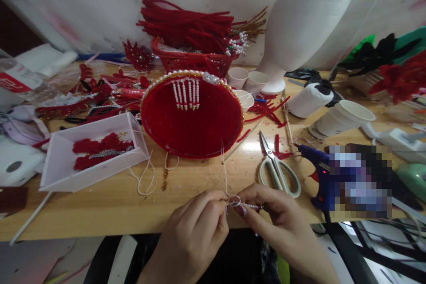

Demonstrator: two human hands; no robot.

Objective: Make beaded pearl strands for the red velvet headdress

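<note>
At the table's front edge, my left hand [199, 219] and my right hand [278, 219] meet, fingertips pinched. Between them is a thin white thread [226, 173], looped at the fingers and running up toward a red velvet headpiece [199, 128]. My right fingers also hold a short string of small beads [251, 206]; the exact grip of my left fingertips on the thread is partly hidden. The headpiece lies behind my hands, its rim edged with white pearls and gold trim. Several short pearl strands [186, 95] hang across its upper part.
Green-handled scissors [279, 173] lie just beyond my right hand, with a blue glue gun [316, 164] further right. A white box [56, 173] of red pieces stands left. Behind are a red basket [196, 62], paper cups [344, 117], a thread spool [309, 97] and a white mannequin head [299, 22].
</note>
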